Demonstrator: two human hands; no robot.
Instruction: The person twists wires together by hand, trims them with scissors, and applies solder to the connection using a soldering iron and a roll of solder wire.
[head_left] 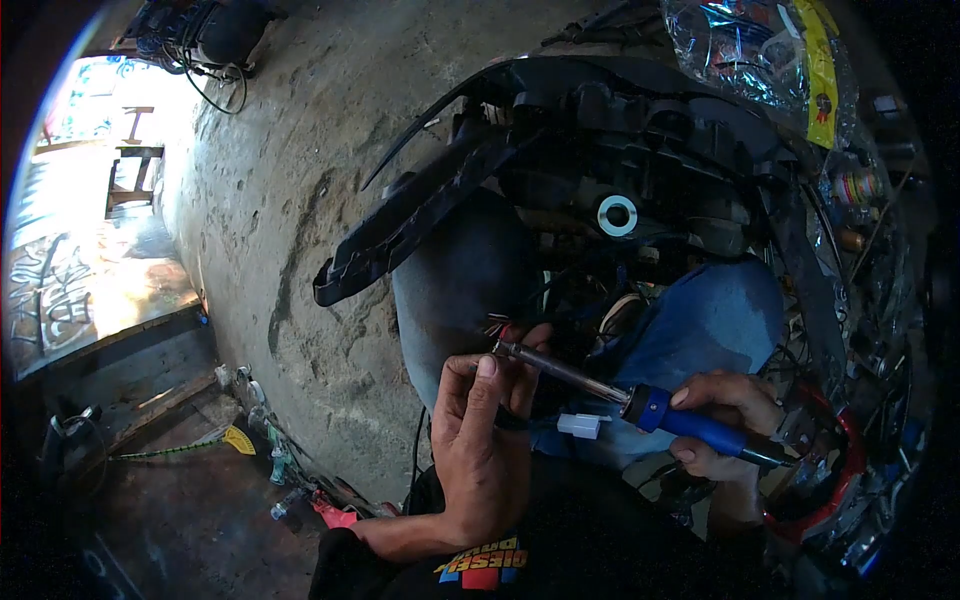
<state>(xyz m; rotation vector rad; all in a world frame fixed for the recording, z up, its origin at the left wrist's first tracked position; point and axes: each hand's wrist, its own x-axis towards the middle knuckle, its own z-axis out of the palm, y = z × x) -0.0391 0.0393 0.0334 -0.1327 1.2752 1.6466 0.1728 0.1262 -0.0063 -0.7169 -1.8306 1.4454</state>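
Note:
My right hand (735,425) is closed round the blue handle of a soldering iron (690,422), whose metal barrel points left. Its tip reaches the fingertips of my left hand (485,430). That hand is pinched on thin wires (497,325), with red and dark ends showing above the fingers. Whether the tip touches the wires is too small to tell. A white plastic connector (580,426) hangs below the barrel, between my two hands. Behind them, my knees in blue jeans (715,320) are bent.
Dark vehicle bodywork (640,130) with a silver ring (617,215) lies ahead of my knees. Plastic packets (745,50) are at the upper right. A red-rimmed container (850,465) stands beside my right hand. A yellow fan-shaped piece (238,440) lies at the lower left.

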